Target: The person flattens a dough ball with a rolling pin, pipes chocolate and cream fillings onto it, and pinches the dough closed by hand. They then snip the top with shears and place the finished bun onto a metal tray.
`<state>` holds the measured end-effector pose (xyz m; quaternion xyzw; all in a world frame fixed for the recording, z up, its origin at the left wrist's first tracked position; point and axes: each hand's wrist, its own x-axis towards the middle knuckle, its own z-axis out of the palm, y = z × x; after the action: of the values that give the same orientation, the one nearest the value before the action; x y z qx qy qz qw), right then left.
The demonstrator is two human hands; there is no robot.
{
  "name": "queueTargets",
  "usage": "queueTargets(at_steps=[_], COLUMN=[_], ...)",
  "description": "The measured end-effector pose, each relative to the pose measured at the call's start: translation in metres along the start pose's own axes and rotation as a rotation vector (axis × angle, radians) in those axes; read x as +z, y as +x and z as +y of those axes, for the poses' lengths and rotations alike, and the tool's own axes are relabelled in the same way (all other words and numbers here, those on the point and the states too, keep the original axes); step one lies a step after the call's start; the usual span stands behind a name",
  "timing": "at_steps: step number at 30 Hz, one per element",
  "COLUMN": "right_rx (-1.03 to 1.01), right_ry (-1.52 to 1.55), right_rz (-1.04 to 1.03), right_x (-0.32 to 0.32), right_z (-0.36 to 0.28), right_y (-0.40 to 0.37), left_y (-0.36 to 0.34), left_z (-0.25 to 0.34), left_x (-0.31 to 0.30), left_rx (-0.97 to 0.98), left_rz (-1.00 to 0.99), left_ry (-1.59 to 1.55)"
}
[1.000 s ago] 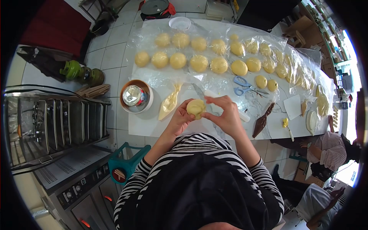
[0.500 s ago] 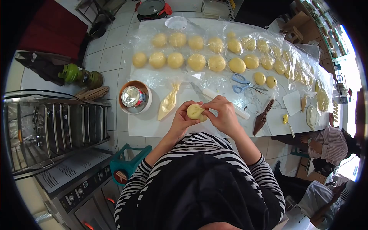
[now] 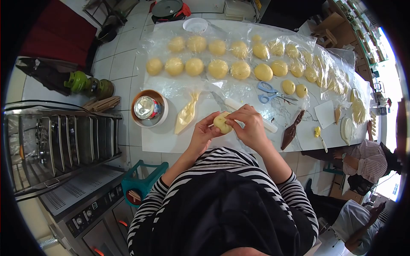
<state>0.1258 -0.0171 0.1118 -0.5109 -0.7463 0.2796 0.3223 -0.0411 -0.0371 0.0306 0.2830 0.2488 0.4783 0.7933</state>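
A pale yellow dough ball [image 3: 222, 123] is held up between my two hands near the front edge of the table. My left hand [image 3: 205, 131] curls its fingers around the ball's left side and underside. With thumb and fingers closed, my right hand [image 3: 247, 124] pinches the dough's gathered edge on the right. Left of the hands lies a piping bag with pale yellow filling [image 3: 187, 114]. A white rolling pin [image 3: 270, 125] lies partly hidden behind my right hand. Blue-handled scissors [image 3: 267, 97] rest farther right, and a piping bag of dark brown filling [image 3: 292, 131] lies near the front edge.
Rows of dough balls [image 3: 218, 68] lie under clear plastic sheeting across the back. A bowl holding a can [image 3: 145, 107] stands at the left. A white scraper [image 3: 325, 114] and a spatula [image 3: 324, 146] lie rightward. Another person [image 3: 367, 160] is at the right end.
The dough ball has turned and shifted slightly right in my hands, and its gathered folds look smaller. My right fingers remain pinched at its edge.
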Motion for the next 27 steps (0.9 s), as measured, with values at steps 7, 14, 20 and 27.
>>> queueTargets(at_steps=[7,14,20,27], right_rx=[0.092,0.186,0.094,-0.112], right_ry=[0.041,0.114,-0.042,0.056], right_rz=[0.036,-0.074,0.005,0.078], right_x=[-0.014,-0.013,0.0,0.002], right_z=[-0.01,-0.01,-0.01,-0.005], right_y=[0.007,0.004,0.002,0.003], left_y=[0.001,0.0,0.0,0.006], left_z=[-0.005,-0.007,-0.004,0.006], left_x=[-0.006,-0.004,0.002,0.012], left_rx=[0.215,0.241,0.359,-0.036], left_rz=[-0.041,-0.01,0.051,0.028], left_ry=[0.004,0.102,0.387,-0.489])
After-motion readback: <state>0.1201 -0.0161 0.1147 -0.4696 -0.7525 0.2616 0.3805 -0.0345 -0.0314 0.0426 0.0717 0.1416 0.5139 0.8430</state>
